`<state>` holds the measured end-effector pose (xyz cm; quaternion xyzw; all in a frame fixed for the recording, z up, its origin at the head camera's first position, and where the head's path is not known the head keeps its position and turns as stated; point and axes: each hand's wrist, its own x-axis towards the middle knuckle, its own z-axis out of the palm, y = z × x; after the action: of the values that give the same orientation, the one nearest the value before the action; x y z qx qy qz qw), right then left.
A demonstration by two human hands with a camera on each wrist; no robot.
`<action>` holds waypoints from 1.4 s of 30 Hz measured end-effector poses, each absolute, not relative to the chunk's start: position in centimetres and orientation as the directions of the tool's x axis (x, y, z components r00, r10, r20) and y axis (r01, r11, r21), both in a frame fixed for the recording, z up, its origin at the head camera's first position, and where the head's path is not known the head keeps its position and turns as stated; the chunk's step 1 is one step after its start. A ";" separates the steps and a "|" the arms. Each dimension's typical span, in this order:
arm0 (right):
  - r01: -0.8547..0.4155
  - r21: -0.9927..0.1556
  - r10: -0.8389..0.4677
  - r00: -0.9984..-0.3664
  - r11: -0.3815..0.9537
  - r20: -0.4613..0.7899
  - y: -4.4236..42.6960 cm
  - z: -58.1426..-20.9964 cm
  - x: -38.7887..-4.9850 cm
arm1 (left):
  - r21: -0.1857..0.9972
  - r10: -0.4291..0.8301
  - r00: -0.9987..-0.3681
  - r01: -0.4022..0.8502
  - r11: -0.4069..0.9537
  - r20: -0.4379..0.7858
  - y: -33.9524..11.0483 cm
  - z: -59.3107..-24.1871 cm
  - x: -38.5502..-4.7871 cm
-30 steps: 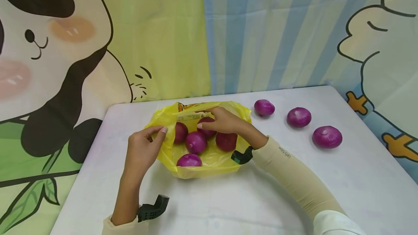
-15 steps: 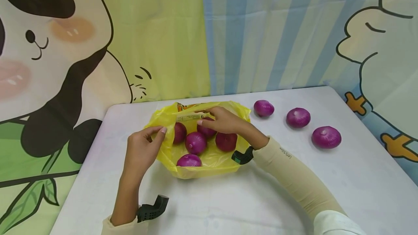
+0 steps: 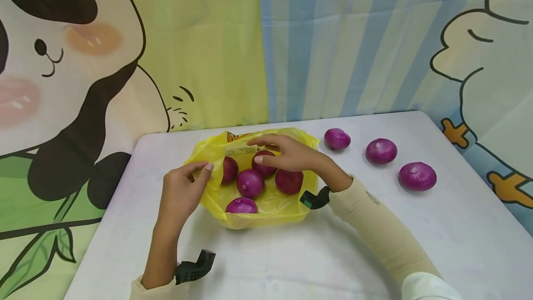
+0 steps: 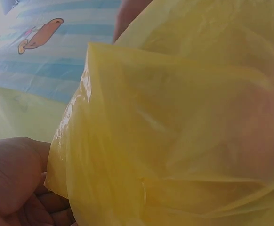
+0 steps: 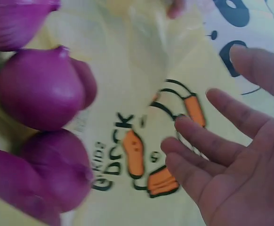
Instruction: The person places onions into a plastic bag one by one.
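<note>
A yellow plastic bag (image 3: 283,209) lies on the table with its mouth spread, and several purple onions (image 3: 250,183) sit inside it. My left hand (image 3: 183,193) pinches the bag's left rim between thumb and fingers; in the left wrist view the yellow film (image 4: 151,132) fills most of the picture beside that hand (image 4: 14,183). Over the bag's far right part is my right hand (image 3: 293,154), with nothing in its grasp. Its fingers (image 5: 217,136) are spread in the right wrist view, apart from the onions (image 5: 40,89). One onion is partly hidden below the right thumb.
To the right of the bag three more onions lie on the white table (image 3: 291,263): a far one (image 3: 337,139), a middle one (image 3: 381,151) and a nearer one (image 3: 417,176). A printed curtain (image 3: 208,50) hangs behind the table.
My right hand has shifted slightly to the right and its fingers have loosened away from the bag's far side. My left hand holds the rim in the same place.
</note>
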<state>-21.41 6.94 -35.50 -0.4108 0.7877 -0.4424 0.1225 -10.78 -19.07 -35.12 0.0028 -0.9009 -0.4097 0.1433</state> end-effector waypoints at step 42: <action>-0.533 -0.845 -0.382 -0.774 -0.037 0.505 13.5 -33.7 -22.3 | 0.735 -0.134 -0.961 0.092 0.672 0.242 -19.1 -35.4 -11.0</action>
<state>-22.32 13.55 -33.68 -0.3311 0.6915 -0.6393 -0.0591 -10.96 -19.10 -35.39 0.0117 -0.9037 -0.4047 0.1394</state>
